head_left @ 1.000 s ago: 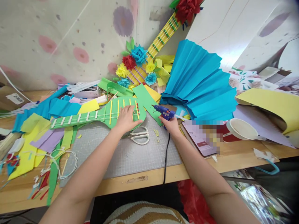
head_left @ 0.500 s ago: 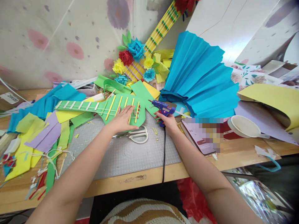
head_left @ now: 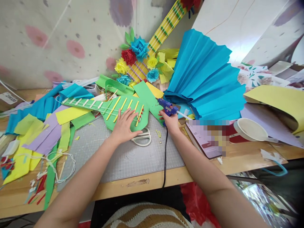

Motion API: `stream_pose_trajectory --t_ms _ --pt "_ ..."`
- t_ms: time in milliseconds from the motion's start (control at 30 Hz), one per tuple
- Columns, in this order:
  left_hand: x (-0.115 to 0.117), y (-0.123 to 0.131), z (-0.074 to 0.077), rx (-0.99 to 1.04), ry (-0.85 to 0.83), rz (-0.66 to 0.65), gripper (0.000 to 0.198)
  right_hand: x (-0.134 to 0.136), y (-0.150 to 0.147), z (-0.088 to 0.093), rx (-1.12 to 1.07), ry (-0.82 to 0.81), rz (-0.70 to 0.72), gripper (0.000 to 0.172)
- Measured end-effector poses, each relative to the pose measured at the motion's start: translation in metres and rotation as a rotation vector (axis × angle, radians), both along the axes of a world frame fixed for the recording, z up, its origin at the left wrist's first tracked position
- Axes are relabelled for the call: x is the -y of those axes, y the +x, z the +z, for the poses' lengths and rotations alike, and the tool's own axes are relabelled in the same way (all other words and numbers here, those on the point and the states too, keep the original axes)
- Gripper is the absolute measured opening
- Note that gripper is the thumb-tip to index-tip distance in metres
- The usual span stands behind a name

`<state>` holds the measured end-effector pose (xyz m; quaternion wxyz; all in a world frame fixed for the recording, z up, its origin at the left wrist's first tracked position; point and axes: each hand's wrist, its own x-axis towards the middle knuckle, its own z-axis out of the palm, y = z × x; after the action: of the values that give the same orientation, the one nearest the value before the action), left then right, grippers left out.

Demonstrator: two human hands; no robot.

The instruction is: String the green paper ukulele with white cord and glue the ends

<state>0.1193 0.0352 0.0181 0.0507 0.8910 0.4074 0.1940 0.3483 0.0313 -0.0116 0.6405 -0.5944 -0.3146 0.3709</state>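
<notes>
My left hand point(head_left: 124, 124) lies with fingers spread on the body of a green paper guitar point(head_left: 110, 107), which has yellow strips, white frets and thin white strings. Scissors with white handles point(head_left: 145, 139) lie partly under the guitar and my hand. In my right hand point(head_left: 170, 119) is a blue glue gun point(head_left: 168, 107), its nozzle toward the upper left and a clear glue stick out of its back. Its black cord point(head_left: 165, 158) runs down over the table edge. Under the guitar and scissors spreads a grey cutting mat point(head_left: 123, 161).
A yellow paper guitar with paper flowers point(head_left: 139, 68) leans on the wall. Pleated blue paper point(head_left: 206, 79) stands at right, with a phone point(head_left: 204, 142) and a paper cup point(head_left: 249, 129) before it. Paper scraps point(head_left: 45, 136) and white string point(head_left: 63, 180) cover the left side.
The green guitar's neck has shifted slightly right and its body a little lower. My left hand has slid slightly with it. The glue gun has tilted a bit in my right hand.
</notes>
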Motion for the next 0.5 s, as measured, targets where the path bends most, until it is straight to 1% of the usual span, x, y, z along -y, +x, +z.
stream_pose_trajectory --t_ms 33,100,200,267,367,433,500 --pt "0.001 -0.001 -0.002 -0.003 0.002 0.000 0.078 -0.001 -0.002 -0.002 -0.043 0.010 0.033 0.032" --pt "0.001 -0.004 -0.005 -0.016 -0.004 -0.013 0.079 -0.004 -0.007 -0.002 -0.135 0.049 0.150 0.035" --pt "0.000 -0.006 -0.006 -0.036 -0.014 -0.031 0.081 -0.010 -0.018 0.006 -0.235 0.107 0.307 0.041" --pt "0.000 -0.007 -0.005 -0.048 -0.024 -0.024 0.082 -0.014 -0.026 0.013 -0.254 0.105 0.328 0.041" --pt "0.005 -0.011 0.002 -0.053 -0.059 -0.012 0.083 -0.014 -0.036 0.023 -0.213 0.073 0.309 0.034" --pt "0.010 -0.017 0.008 -0.040 -0.092 -0.030 0.082 -0.009 -0.040 0.025 -0.186 0.072 0.317 0.031" --pt "0.014 -0.024 0.014 -0.002 -0.120 -0.038 0.072 -0.002 -0.042 0.024 -0.156 0.067 0.345 0.029"
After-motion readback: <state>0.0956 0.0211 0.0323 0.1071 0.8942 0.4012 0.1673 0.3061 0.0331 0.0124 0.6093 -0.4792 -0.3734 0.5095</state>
